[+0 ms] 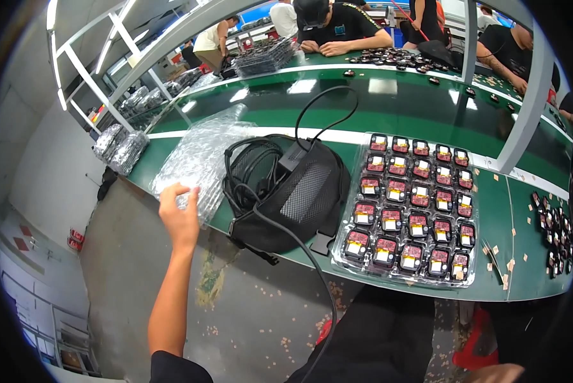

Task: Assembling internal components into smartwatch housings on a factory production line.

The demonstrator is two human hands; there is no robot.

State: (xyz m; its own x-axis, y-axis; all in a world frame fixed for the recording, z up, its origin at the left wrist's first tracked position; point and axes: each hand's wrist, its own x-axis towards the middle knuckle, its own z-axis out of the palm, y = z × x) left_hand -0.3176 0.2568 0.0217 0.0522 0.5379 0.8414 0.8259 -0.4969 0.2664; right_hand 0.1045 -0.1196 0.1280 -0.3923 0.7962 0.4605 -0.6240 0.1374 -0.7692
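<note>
My left hand (180, 217) is raised at the table's near left edge, over the near end of clear, crinkled plastic trays (203, 150). Its fingers are bent and the thumb stands apart, with shiny plastic showing through the gap; I see no firm grip. My right hand does not show; a sliver of bare skin at the lower right edge is too cut off to identify. Right of the plastic lies a black mesh bag (309, 195) with a coiled black cable (258, 169). Beyond it, a clear tray (342, 258) holds rows of small black devices with red-and-white labels (418, 225).
A green conveyor belt (267, 102) runs behind the green table (497, 223). Loose black devices (558, 236) and tweezers (492, 258) lie at right. Grey frame posts (522, 127) rise from the bench. A black cable hangs toward me. Co-workers (337, 29) sit across.
</note>
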